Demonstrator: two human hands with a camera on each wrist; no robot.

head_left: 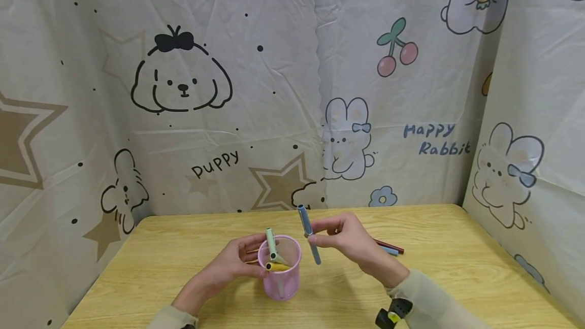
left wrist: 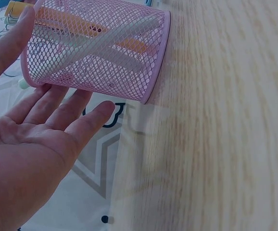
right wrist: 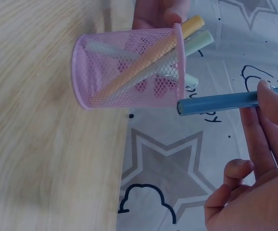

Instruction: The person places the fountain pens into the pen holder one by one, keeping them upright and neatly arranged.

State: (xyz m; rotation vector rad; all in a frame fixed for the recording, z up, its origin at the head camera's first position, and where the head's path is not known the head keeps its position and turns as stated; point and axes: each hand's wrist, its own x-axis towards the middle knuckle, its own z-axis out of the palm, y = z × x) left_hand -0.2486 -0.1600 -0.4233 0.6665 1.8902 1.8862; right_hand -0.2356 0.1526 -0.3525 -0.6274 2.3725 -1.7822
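Note:
A pink mesh pen holder (head_left: 288,288) stands upright on the wooden table, a yellow pen (head_left: 279,267) and pale green pens (head_left: 270,240) leaning inside it. My left hand (head_left: 230,263) holds the holder from its left side, thumb near the rim and fingers behind the mesh, as the left wrist view shows. Just right of the rim, my right hand (head_left: 354,242) pinches a blue pen (head_left: 316,255) between thumb and fingers. The pen tilts slightly, its lower end above the table and apart from the holder. In the right wrist view, that blue pen's end (right wrist: 189,106) appears close beside the rim.
Behind the right hand, a dark red pen (head_left: 390,245) and a light blue pen (head_left: 389,251) lie on the table (head_left: 196,232), partly hidden. A printed cloth (head_left: 274,131) with cartoon animals hangs along the table's back and sides.

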